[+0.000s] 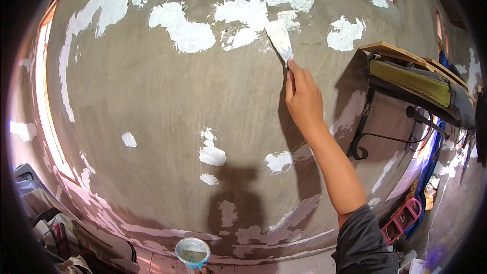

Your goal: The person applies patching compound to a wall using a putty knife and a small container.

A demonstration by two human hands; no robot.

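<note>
Your left hand [202, 270] is nearly all cut off by the lower edge; only fingertips show under the small cup [193, 252], so you cannot tell how it grips. Your right hand [303, 97] hides the handle of the putty knife [280, 39], and whether the blade tip touches the wall [152, 96] is too fine to judge. At far right, the wall shelf [406, 58] runs into the dark rim, its far end lost. The pink crate [402, 219] below is half hidden behind your sleeve. Bundles at near left [56, 228] blur into the rim; you cannot tell what they are.
</note>
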